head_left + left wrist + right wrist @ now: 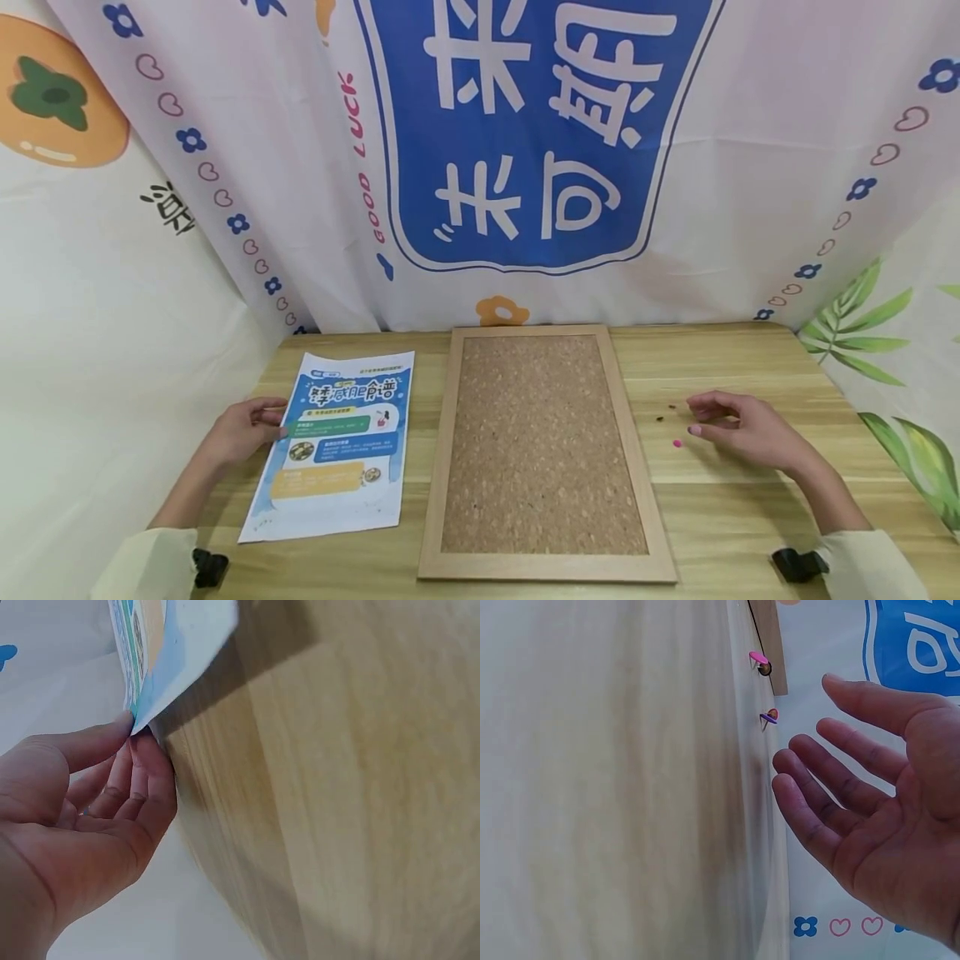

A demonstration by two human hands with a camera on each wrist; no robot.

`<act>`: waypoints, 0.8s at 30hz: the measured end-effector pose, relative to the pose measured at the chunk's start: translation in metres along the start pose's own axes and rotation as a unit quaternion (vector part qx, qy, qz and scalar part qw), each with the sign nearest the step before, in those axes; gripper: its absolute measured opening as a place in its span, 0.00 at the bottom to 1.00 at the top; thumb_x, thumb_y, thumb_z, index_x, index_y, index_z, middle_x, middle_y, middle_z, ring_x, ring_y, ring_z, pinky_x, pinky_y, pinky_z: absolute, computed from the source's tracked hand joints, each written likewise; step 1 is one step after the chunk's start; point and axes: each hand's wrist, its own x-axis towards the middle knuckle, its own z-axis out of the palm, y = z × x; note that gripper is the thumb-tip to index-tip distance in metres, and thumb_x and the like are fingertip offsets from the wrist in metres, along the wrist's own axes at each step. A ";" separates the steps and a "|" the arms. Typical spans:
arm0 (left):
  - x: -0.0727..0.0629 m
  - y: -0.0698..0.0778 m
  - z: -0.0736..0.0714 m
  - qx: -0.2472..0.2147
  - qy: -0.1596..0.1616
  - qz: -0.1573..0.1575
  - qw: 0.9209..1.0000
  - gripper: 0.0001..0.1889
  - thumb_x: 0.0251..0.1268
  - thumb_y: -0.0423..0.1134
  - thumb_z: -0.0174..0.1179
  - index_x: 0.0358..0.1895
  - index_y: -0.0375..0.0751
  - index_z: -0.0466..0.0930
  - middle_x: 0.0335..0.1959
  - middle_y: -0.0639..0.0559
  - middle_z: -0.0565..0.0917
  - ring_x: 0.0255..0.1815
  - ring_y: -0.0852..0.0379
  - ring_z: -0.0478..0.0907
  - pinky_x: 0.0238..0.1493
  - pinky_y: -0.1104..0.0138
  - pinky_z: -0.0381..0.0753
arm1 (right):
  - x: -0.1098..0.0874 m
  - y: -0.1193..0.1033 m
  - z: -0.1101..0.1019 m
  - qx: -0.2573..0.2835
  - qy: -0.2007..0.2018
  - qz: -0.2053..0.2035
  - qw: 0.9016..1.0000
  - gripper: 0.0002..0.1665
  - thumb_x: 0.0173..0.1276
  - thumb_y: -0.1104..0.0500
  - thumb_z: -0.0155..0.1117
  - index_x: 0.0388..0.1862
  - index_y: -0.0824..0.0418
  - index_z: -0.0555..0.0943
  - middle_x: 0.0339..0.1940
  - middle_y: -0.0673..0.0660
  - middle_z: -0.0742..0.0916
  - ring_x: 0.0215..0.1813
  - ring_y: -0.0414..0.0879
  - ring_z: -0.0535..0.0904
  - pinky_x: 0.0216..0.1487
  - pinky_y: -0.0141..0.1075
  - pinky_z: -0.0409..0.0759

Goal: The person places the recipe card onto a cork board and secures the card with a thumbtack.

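Left grip (240, 430) is pinched on the edge of the printed sheet (341, 446), at nine o'clock from the corkboard (543, 450); right grip (753, 431) is relaxed, nothing held, near thumbtacks (677, 443) at three o'clock. Sheet pickup is seemingly being done; crease-free lifting is probably called for.

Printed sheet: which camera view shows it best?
The head view: it shows nearly the whole front of the printed sheet, all four corners included. The left wrist view catches only part of it, pinched by the left hand; the right wrist view shows none of it.
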 end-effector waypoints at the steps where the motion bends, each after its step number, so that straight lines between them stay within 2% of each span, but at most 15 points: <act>1: -0.001 0.001 0.000 -0.002 0.003 0.003 1.000 0.32 0.73 0.30 0.64 0.76 0.22 0.67 0.56 0.28 0.85 0.50 0.42 0.85 0.45 0.64 0.85 | 0.000 0.000 0.000 -0.001 0.000 0.001 1.000 0.28 0.74 0.53 0.74 0.65 0.67 0.83 0.60 0.65 0.89 0.56 0.52 0.87 0.54 0.31 0.86; 5: -0.004 0.003 -0.002 -0.020 0.016 0.014 1.000 0.29 0.76 0.29 0.61 0.76 0.24 0.68 0.58 0.26 0.81 0.49 0.44 0.84 0.40 0.66 0.87 | -0.001 -0.001 -0.002 -0.004 -0.002 0.004 1.000 0.28 0.74 0.52 0.74 0.65 0.67 0.83 0.59 0.65 0.89 0.55 0.51 0.87 0.53 0.31 0.86; 9: -0.008 0.004 -0.004 -0.074 0.019 0.021 0.997 0.29 0.79 0.31 0.59 0.78 0.26 0.66 0.62 0.26 0.78 0.46 0.53 0.85 0.40 0.65 0.89 | -0.002 -0.001 -0.003 0.001 -0.007 0.004 1.000 0.28 0.74 0.52 0.74 0.65 0.68 0.82 0.59 0.65 0.89 0.55 0.49 0.86 0.52 0.29 0.85; 11: -0.009 0.004 -0.005 -0.110 0.019 0.027 0.993 0.30 0.80 0.33 0.59 0.80 0.28 0.65 0.63 0.30 0.79 0.45 0.58 0.86 0.41 0.64 0.90 | -0.002 -0.001 -0.003 0.004 -0.009 0.005 1.000 0.28 0.74 0.53 0.74 0.65 0.68 0.82 0.59 0.65 0.89 0.54 0.47 0.86 0.51 0.28 0.85; 13: -0.010 0.004 -0.006 -0.144 0.020 0.037 0.989 0.31 0.81 0.35 0.60 0.80 0.29 0.64 0.60 0.39 0.82 0.44 0.63 0.86 0.42 0.63 0.91 | -0.002 -0.001 -0.003 0.007 -0.010 0.005 1.000 0.28 0.74 0.53 0.74 0.65 0.68 0.82 0.59 0.65 0.89 0.54 0.46 0.86 0.51 0.28 0.85; 16: -0.011 0.006 -0.009 -0.192 0.021 0.050 0.980 0.34 0.80 0.36 0.62 0.81 0.29 0.61 0.53 0.59 0.85 0.44 0.67 0.87 0.44 0.65 0.91 | -0.002 -0.001 -0.003 0.010 -0.010 0.005 1.000 0.28 0.74 0.53 0.74 0.65 0.69 0.82 0.59 0.66 0.89 0.54 0.46 0.86 0.52 0.28 0.85; 18: -0.012 0.007 -0.010 -0.229 0.018 0.051 0.972 0.35 0.80 0.37 0.63 0.82 0.29 0.61 0.48 0.69 0.85 0.44 0.68 0.87 0.44 0.67 0.90 | -0.002 -0.001 -0.003 0.012 -0.011 0.005 1.000 0.28 0.74 0.53 0.74 0.65 0.69 0.82 0.59 0.66 0.89 0.54 0.48 0.87 0.51 0.28 0.86; 20: -0.013 0.009 -0.012 -0.269 0.014 0.051 0.962 0.34 0.80 0.37 0.64 0.82 0.32 0.61 0.47 0.73 0.85 0.44 0.68 0.88 0.45 0.68 0.90 | -0.002 0.000 -0.003 0.012 -0.011 0.005 1.000 0.28 0.74 0.53 0.74 0.65 0.68 0.82 0.59 0.66 0.89 0.55 0.49 0.87 0.51 0.28 0.86; 24: -0.016 0.015 -0.014 -0.339 0.013 0.058 0.939 0.31 0.78 0.37 0.65 0.79 0.39 0.67 0.48 0.70 0.87 0.44 0.66 0.89 0.44 0.69 0.90 | -0.003 0.000 -0.003 0.012 -0.013 0.006 1.000 0.28 0.75 0.53 0.73 0.65 0.68 0.82 0.60 0.66 0.89 0.55 0.52 0.87 0.51 0.28 0.86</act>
